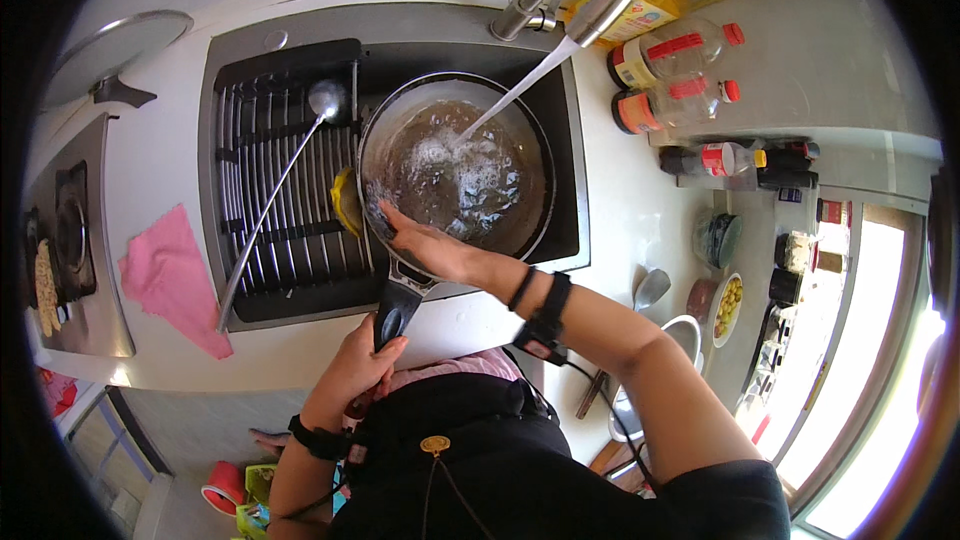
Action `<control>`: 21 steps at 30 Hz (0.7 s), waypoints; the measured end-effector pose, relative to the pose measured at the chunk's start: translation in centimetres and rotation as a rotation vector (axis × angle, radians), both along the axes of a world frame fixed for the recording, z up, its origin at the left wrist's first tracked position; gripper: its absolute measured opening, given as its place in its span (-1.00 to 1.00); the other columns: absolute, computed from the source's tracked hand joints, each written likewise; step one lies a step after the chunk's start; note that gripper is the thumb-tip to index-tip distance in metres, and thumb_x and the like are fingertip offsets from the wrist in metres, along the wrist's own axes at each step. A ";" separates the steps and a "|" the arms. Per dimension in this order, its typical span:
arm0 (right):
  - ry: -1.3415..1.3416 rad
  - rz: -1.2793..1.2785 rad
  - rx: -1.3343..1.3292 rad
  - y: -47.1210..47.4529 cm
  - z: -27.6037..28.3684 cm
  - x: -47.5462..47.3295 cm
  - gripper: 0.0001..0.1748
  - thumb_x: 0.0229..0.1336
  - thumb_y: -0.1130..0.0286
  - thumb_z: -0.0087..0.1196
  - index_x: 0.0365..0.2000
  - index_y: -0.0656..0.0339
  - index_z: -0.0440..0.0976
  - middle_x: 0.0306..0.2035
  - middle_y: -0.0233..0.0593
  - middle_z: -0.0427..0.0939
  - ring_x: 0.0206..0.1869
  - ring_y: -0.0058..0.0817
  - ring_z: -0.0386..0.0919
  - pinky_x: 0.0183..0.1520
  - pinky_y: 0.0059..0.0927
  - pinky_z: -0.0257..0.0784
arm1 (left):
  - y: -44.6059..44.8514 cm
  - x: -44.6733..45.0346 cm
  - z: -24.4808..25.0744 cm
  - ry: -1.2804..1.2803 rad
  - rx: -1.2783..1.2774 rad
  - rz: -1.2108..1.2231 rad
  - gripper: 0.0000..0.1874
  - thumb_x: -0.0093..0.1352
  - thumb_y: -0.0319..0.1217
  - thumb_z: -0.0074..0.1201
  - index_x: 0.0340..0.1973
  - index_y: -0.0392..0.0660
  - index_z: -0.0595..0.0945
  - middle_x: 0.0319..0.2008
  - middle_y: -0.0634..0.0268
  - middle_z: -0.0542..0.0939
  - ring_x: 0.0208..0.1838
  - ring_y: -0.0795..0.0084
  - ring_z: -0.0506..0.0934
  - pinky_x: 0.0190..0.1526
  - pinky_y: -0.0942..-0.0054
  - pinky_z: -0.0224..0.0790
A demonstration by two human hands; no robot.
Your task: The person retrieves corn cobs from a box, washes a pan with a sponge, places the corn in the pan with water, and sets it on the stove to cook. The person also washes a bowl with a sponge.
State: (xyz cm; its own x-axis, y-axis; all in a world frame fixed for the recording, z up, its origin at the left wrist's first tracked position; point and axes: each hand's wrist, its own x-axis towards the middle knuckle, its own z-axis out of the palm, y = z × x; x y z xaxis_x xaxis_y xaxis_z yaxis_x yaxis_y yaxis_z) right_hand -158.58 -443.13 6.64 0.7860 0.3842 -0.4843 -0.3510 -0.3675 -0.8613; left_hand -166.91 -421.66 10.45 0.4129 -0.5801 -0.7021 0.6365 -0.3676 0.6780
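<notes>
My left hand (367, 360) is closed around the black handle of a round pan (534, 202), which stands in the right part of a dark sink (572, 202). Water streams from the metal faucet (585, 30) into the pan, where bubbly water has gathered. At the pan's lower left inner wall is my right hand (424, 244); a greyish, mesh-like scrubber (380, 202) shows at its fingertips. Whether the fingers grip it is hard to tell. A yellow item (346, 201) lies on the rack just left of the pan. A metal ladle (281, 180) rests across the rack.
Left of the sink lie a pink cloth (171, 270) and a gas stove (90, 255); a glass lid (124, 49) leans behind. Plastic bottles (694, 52) line the right back. A spatula (651, 287), a metal bowl (686, 330) and a fruit bowl (727, 309) stand at right.
</notes>
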 end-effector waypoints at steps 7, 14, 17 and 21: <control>-0.327 -0.077 -0.418 -3.4 -6.4 7.4 -0.44 0.24 0.30 -0.35 0.20 0.33 -0.03 0.36 0.27 -0.20 0.39 0.18 -0.14 0.35 0.10 -0.15 | -0.1 0.0 0.3 -0.029 0.035 0.005 -0.60 0.37 -0.37 0.03 -0.02 -0.35 0.30 -0.72 0.29 0.43 -0.79 0.52 0.40 -0.73 0.48 0.26; -0.098 0.241 -0.215 -1.8 -3.4 0.1 -0.30 0.23 0.22 -0.29 0.33 0.23 -0.09 0.41 0.03 -0.21 0.46 -0.07 -0.27 0.37 0.19 -0.30 | -0.4 -0.1 0.7 -0.010 0.018 0.031 -0.67 0.37 -0.36 0.04 -0.12 -0.34 0.34 -0.70 0.30 0.42 -0.78 0.52 0.40 -0.73 0.48 0.26; -0.334 0.525 -0.686 -1.5 -1.8 1.8 -0.28 0.21 0.22 -0.26 0.34 0.22 -0.11 0.41 0.00 -0.17 0.45 -0.13 -0.18 0.39 0.13 -0.29 | -0.5 0.0 0.9 -0.016 0.060 -0.002 -0.70 0.38 -0.39 0.02 -0.11 -0.31 0.34 -0.67 0.33 0.39 -0.76 0.56 0.39 -0.72 0.50 0.27; -0.711 0.666 -1.278 -6.4 -2.9 5.9 -0.34 0.22 0.12 -0.22 0.32 -0.02 0.04 0.39 -0.27 0.01 0.43 -0.28 -0.07 0.40 0.09 -0.40 | -0.7 -0.1 1.1 -0.016 0.076 0.001 -0.71 0.38 -0.41 0.02 -0.11 -0.30 0.33 -0.65 0.33 0.39 -0.75 0.58 0.39 -0.72 0.52 0.28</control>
State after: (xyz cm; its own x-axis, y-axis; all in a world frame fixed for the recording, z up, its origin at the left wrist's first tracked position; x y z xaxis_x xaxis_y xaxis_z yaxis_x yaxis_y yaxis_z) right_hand -152.69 -449.50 3.72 0.8472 0.3833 -0.3679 0.4758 -0.8555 0.2042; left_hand -167.03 -422.32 11.53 0.4246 -0.5253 -0.7374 0.6264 -0.4176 0.6582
